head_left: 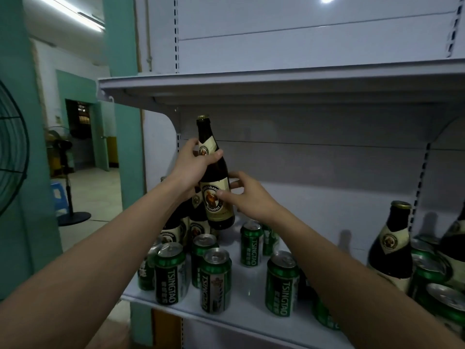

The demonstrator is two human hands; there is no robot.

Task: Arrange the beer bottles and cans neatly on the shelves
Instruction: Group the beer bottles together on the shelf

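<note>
A teal pillar (pixel 123 34) rises just left of the shelving. Left of that pillar, a fluorescent ceiling light (pixel 75 13) runs across the white ceiling. Farther left and lower, at the frame's edge, the wire guard of a big fan (pixel 12 149) shows. Between it and the pillar stands a pedestal fan (pixel 66 157) on a round black base, a blue plastic stool (pixel 59 197) just beside it. Behind them, a dark doorway (pixel 80 122) opens in the far wall.

A white shelf (pixel 241 311) holds green cans (pixel 216 280) near and centre, dark bottles (pixel 198 222) far left and right.
</note>
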